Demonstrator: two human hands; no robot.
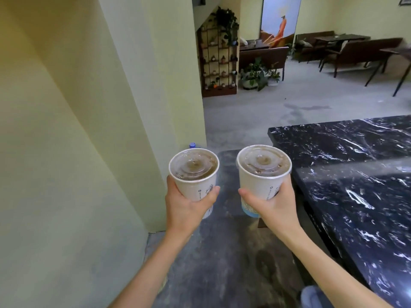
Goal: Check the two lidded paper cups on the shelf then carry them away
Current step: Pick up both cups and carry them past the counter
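Observation:
I hold two white paper cups with clear plastic lids, both upright in the air in front of me. My left hand (189, 206) is wrapped around the lower half of the left cup (194, 172). My right hand (270, 203) grips the right cup (263, 168), which has a blue band at its base. Brown liquid shows through both lids. The two cups are a short gap apart, at about the same height, over a dark floor.
A black marble counter (347, 165) runs along my right. A pale yellow wall (89, 107) closes the left side. Ahead lies a grey floor (266, 107) with a plant shelf (218, 63), potted plants (255, 74) and dark tables and chairs (355, 52).

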